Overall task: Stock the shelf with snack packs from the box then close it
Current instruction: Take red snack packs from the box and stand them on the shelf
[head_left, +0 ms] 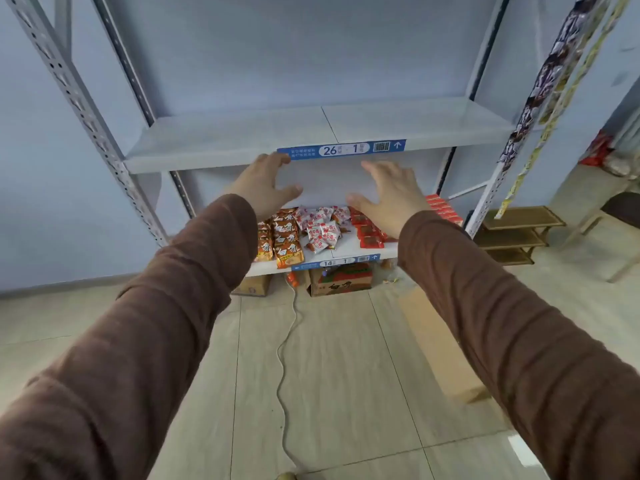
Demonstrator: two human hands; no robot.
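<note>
Both my arms in brown sleeves reach forward toward a grey metal shelf unit. My left hand (265,183) and my right hand (388,194) are spread open in the air with nothing in them, just below the bare upper shelf (225,140). Behind them the lower shelf (346,249) carries orange snack packs (282,239) on the left, small red-and-white packs (322,225) in the middle and red packs (369,233) on the right. A cardboard box (341,280) with red print stands on the floor under the lower shelf.
A second carton (251,285) sits under the shelf on the left. A long cardboard box (440,344) lies on the tiled floor to the right. A white cable (287,344) runs across the floor. Snack strips (540,84) hang from the right post; a low wooden rack (516,233) stands beyond.
</note>
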